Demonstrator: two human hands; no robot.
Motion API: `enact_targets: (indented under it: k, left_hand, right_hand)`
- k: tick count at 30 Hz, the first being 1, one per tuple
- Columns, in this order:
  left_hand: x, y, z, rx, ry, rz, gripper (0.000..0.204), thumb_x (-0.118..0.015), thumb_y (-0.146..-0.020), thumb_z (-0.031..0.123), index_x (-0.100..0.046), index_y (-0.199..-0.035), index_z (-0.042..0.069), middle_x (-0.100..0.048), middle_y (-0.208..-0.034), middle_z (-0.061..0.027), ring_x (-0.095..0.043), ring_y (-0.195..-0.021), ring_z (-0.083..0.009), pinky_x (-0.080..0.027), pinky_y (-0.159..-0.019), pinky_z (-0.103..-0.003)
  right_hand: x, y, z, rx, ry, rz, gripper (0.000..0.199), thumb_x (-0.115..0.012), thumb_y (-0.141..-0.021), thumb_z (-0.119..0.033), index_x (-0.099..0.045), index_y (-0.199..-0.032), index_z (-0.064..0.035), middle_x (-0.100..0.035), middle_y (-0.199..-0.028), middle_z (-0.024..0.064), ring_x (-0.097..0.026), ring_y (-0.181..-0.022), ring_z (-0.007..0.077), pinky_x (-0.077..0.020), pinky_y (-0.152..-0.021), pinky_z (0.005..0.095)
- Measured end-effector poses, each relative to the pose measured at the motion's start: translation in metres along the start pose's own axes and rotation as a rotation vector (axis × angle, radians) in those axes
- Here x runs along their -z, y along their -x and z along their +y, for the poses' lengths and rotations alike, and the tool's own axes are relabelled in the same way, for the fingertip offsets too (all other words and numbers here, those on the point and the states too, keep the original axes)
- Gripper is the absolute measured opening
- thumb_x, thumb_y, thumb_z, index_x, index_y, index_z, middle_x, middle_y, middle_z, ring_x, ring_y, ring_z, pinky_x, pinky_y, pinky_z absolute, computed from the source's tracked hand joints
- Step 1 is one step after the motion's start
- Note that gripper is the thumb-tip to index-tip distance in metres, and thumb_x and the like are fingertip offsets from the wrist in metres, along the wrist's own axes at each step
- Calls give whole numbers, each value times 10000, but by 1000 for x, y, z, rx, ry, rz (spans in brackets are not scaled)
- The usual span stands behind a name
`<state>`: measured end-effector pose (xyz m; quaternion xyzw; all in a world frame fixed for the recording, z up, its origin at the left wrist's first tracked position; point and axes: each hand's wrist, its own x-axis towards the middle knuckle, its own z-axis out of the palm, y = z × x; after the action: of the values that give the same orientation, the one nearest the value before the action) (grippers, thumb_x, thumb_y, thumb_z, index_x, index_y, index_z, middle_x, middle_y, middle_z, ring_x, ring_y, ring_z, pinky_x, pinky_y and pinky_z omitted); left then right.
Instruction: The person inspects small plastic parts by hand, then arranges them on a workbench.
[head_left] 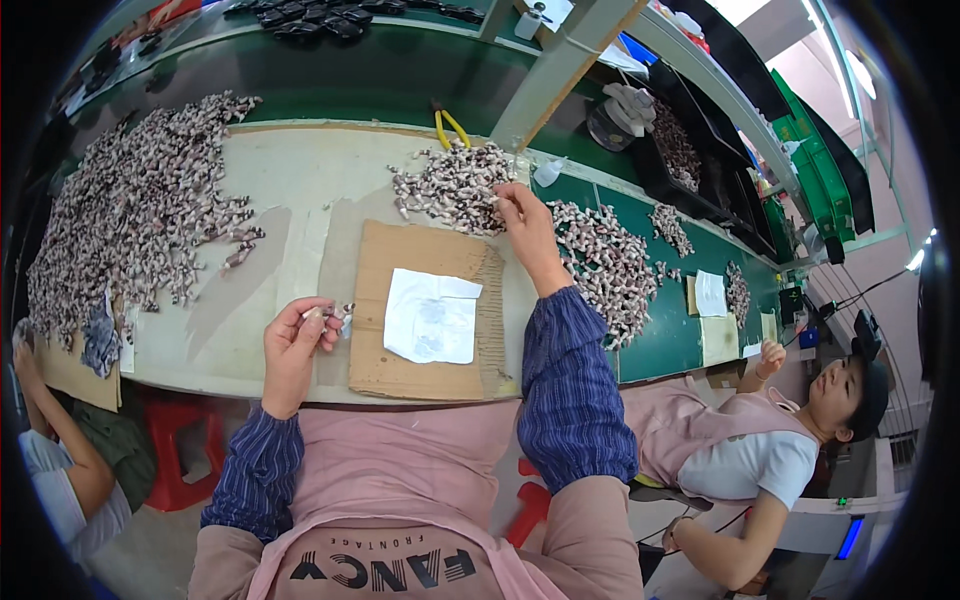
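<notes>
My left hand [300,342] is closed in a pinch around a small figurine [342,312], pale with dark patches, just left of the cardboard sheet. The cardboard [378,300] lies in front of me with a smudged white paper [432,318] on top. Farther off, my right hand [528,228] reaches to the edge of a pile of small white and dark figurines [445,185]. Its thumb and fingers come together at the pile; what they grip, if anything, is too small to make out.
Yellow-handled pliers [452,128] lie behind the middle pile. A large figurine heap [140,210] spreads at left, another pile [605,270] at right. A post [565,70] rises behind. One co-worker [760,450] sits at right; another person's arm [60,430] shows at left.
</notes>
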<state>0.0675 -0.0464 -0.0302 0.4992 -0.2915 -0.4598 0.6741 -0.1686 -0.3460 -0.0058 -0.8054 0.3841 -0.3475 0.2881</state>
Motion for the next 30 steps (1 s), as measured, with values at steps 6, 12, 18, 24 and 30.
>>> enact_targets:
  k: [6, 12, 18, 24, 30]
  left_hand:
    - [-3, -1, 0, 1, 7, -21, 255, -556, -1028, 141, -611, -1216, -22, -696, -978, -85, -601, -792, -78, -491, -713, -216]
    - [0, -1, -1, 8, 68, 8, 269, -544, -1030, 130, -612, -1236, -29, -700, -991, -90, -610, -804, -83, -498, -720, -219]
    - [-8, 25, 15, 152, 126, -63, 234, -561, -1024, 135, -650, -1182, -14, -713, -916, -91, -618, -707, -80, -505, -611, -213]
    - [-21, 55, 20, 263, 131, -128, 217, -568, -1027, 173, -663, -1137, 12, -690, -824, -70, -564, -572, -51, -422, -465, -179]
    - [-30, 74, 16, 351, 114, -184, 224, -571, -1026, 176, -667, -1151, 17, -700, -847, -77, -580, -624, -52, -449, -507, -180]
  right_hand:
    - [-5, 1, -10, 64, 70, -71, 141, -597, -953, -95, -626, -1058, -6, -712, -1065, 110, -651, -864, 219, -502, -749, 335]
    - [0, 46, -60, 219, 12, 32, 82, -660, -881, 6, -670, -962, 20, -659, -914, 105, -636, -815, 187, -501, -720, 299]
    - [-11, 148, -112, 86, 63, -86, 128, -731, -800, 7, -703, -917, -36, -647, -881, 105, -623, -846, 284, -481, -747, 367]
    - [-23, 170, -109, 131, 157, 10, 152, -738, -791, 1, -700, -928, -54, -636, -886, 87, -607, -854, 270, -442, -785, 369]
    - [-26, 169, -106, 237, 265, 12, 152, -736, -796, -17, -692, -937, -49, -631, -889, 85, -597, -869, 280, -423, -803, 385]
